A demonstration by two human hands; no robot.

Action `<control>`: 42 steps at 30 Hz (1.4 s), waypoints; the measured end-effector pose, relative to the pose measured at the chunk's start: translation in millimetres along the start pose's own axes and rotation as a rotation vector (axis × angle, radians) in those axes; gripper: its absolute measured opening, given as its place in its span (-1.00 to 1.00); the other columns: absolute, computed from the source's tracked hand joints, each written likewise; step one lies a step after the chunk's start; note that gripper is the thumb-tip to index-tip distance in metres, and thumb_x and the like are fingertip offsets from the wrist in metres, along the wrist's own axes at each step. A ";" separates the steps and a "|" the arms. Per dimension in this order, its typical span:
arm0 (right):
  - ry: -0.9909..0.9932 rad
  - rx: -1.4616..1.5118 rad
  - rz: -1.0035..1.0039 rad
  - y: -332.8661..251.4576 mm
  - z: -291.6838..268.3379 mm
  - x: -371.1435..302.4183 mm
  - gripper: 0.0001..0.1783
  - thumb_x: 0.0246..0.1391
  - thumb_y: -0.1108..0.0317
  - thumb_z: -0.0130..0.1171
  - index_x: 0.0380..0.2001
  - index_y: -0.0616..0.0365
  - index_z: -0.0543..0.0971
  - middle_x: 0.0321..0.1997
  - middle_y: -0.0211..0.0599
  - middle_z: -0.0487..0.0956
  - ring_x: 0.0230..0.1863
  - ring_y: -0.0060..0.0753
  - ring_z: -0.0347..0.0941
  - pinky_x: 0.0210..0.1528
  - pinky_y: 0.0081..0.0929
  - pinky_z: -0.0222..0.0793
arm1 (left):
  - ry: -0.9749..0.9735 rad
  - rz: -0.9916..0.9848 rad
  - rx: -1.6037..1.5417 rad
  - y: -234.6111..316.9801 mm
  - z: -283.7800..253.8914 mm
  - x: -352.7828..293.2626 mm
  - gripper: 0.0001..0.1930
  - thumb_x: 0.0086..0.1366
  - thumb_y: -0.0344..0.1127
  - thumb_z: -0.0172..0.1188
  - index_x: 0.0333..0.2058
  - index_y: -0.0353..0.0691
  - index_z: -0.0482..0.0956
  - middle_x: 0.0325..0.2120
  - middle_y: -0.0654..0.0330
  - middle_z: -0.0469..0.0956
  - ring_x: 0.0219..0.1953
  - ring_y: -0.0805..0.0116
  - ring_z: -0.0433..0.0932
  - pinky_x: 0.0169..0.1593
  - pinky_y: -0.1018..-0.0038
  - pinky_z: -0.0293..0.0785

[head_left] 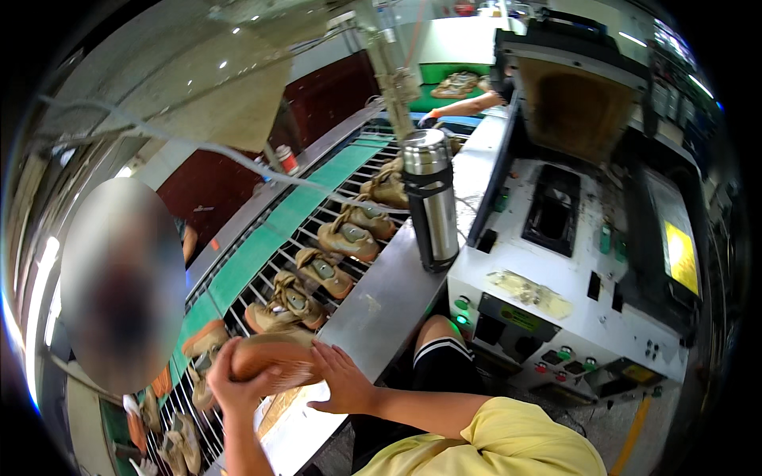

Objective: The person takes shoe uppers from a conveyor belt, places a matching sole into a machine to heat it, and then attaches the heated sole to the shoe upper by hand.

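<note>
My left hand [240, 379] grips a shoe [274, 355] whose tan-brown sole faces up; the thumb lies along its near edge and part of the shoe is blurred. At the shoe's right end is my right hand [346, 382], its fingers stretched out and apart, the fingertips against or very near the edge. Below both hands lies a white sheet [305, 432] with a brown patch on it. Just beyond the held shoe, several tan shoes [292, 300] rest on a rack of metal bars [258, 274].
A steel thermos [435, 202] stands on the metal ledge [377, 305]. To the right is a white machine [508, 274] with a raised lid [573, 99] and buttons. A green strip [290, 210] runs along the rack. Another person's arm [468, 105] reaches in at the far end.
</note>
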State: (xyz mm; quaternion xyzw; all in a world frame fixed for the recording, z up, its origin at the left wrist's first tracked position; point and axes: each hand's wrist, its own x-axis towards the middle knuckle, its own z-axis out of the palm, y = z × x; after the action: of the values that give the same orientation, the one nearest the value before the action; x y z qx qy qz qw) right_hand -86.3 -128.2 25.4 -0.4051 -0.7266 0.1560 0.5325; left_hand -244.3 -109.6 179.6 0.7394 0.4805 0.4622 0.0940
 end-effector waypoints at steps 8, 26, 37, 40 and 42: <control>0.567 -0.122 0.197 65.0 -165.2 -69.3 -0.19 -0.05 -0.03 0.18 0.13 0.37 0.26 0.15 0.11 0.32 0.17 0.02 0.29 0.16 -0.10 0.25 | -0.401 0.760 -0.712 119.2 106.5 10.9 -0.69 -0.07 -0.42 0.39 -0.31 -0.34 0.54 -0.38 -0.03 0.59 -0.30 0.07 0.62 -0.23 0.35 0.55; 0.721 -0.975 1.283 196.9 -510.0 84.7 -0.20 -0.46 -0.02 0.32 -0.07 0.22 0.54 -0.06 0.05 0.56 -0.02 -0.06 0.50 -0.03 -0.30 0.40 | -0.233 -0.745 -0.485 -192.5 190.7 -173.8 -0.88 0.21 -0.45 0.12 -0.46 -0.38 0.52 -0.59 0.18 0.55 -0.59 0.56 0.46 -0.45 0.62 0.39; 0.483 -1.117 1.522 262.1 -485.9 81.2 -0.13 -0.42 -0.11 0.26 0.03 0.18 0.48 0.13 0.03 0.44 0.13 0.01 0.39 0.14 -0.21 0.30 | -0.119 -0.718 -0.436 -198.6 193.6 -180.8 -0.91 0.09 -0.48 0.19 -0.50 -0.41 0.55 -0.67 0.23 0.50 -0.62 0.57 0.41 -0.49 0.62 0.35; 0.486 -1.124 1.519 252.8 -483.5 71.3 -0.07 -0.34 -0.13 0.21 0.14 0.16 0.37 0.20 0.05 0.36 0.17 0.03 0.34 0.18 -0.18 0.26 | -0.113 -0.729 -0.461 -194.1 194.2 -175.8 -0.91 0.09 -0.48 0.20 -0.50 -0.41 0.55 -0.69 0.25 0.48 -0.62 0.57 0.39 -0.49 0.62 0.34; 0.547 -1.142 1.478 257.9 -489.9 54.4 -0.03 -0.29 -0.15 0.17 0.22 0.15 0.27 0.26 0.07 0.29 0.21 0.04 0.30 0.20 -0.18 0.23 | -0.108 -0.724 -0.476 -194.9 199.9 -178.8 -0.91 0.09 -0.48 0.20 -0.50 -0.41 0.56 -0.69 0.25 0.48 -0.61 0.57 0.39 -0.49 0.61 0.34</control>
State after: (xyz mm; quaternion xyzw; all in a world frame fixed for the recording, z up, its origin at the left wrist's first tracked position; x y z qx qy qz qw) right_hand 458.1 -26.7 79.0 -0.9787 -0.1063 -0.0246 0.1740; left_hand -231.1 -89.7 -151.1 0.5041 0.5832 0.4581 0.4427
